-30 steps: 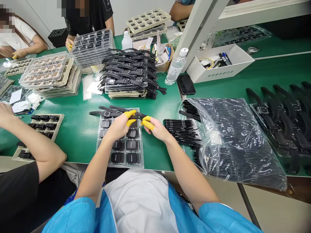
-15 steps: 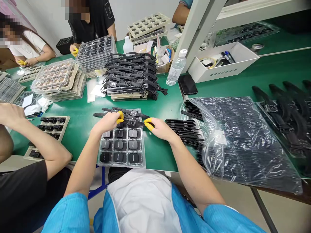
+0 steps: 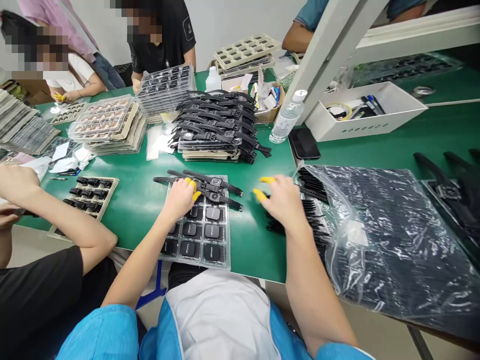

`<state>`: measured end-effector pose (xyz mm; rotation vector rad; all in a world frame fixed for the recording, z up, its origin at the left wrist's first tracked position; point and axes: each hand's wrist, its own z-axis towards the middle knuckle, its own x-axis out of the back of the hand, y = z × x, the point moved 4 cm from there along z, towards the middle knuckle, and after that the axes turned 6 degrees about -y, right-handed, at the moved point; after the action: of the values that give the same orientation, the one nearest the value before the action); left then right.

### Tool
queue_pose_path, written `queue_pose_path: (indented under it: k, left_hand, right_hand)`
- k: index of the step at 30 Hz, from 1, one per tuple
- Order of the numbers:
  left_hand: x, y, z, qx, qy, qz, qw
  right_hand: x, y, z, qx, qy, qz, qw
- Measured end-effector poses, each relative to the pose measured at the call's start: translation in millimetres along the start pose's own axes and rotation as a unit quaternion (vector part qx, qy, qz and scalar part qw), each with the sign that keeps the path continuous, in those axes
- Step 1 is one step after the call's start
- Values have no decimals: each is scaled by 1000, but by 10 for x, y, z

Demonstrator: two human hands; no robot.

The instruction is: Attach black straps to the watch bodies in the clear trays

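My left hand point(image 3: 180, 199), with yellow finger covers, is closed at the strap of a black watch point(image 3: 214, 197) that lies across the upper part of a clear plastic tray point(image 3: 227, 250). Another black watch point(image 3: 216, 182) rests just beyond it. Square dark watch bodies point(image 3: 190, 229) sit in the tray's lower compartments. To the right, my right hand point(image 3: 282, 200) hovers over the table with thumb and finger apart and nothing between them. Close beside it is a bundle of black straps point(image 3: 313, 215), partly hidden behind that hand.
A plastic bag of black straps point(image 3: 397, 235) covers the right side. Behind the tray stands a stack of black-strapped watches point(image 3: 221, 125), beside a water bottle point(image 3: 288, 117), a phone point(image 3: 304, 143) and a white box point(image 3: 367, 120). A co-worker's arm point(image 3: 71, 215) reaches in at left.
My right hand has let go of the watch's strap end and moved right toward the strap bundle, fingers parting. My left hand stays at the watch. The whole view has shifted slightly.
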<state>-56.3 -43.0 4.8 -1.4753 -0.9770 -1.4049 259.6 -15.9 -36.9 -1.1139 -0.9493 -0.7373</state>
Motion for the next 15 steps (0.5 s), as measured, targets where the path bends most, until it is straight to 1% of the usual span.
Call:
queue_pose_path:
  k: [1, 3, 5, 6, 8, 10, 11, 13, 15]
  left_hand:
    - [-22, 7, -65, 5, -21, 9, 1000]
    - [-47, 30, -164, 9, -65, 26, 997]
    - [-41, 62, -205, 15, -92, 40, 995]
    - [-30, 81, -204, 15, -99, 48, 994]
    - [-10, 121, -174, 6, -107, 61, 992]
    - [-1, 145, -135, -4, -113, 67, 991]
    - [3, 146, -120, -7, -116, 65, 991]
    - [23, 127, -104, -6, -125, 55, 991]
    - [75, 102, -102, -2, -140, 38, 989]
  right_hand:
    - [-2, 130, -6, -46, -13, -30, 998]
    - [-51, 330, -22, -110, -70, -65, 989]
    - [-121, 421, -33, -138, -124, -78, 980]
    - [-151, 432, -33, -143, -138, -81, 977]
    - [-187, 421, -23, -149, -142, -82, 975]
    - [-184, 413, -8, -161, -116, -69, 978]
    - [-167, 418, -1, -171, -92, -53, 980]
    - [-102, 429, 2, -192, -23, 6, 981]
    - [-17, 402, -16, -200, 64, 106, 972]
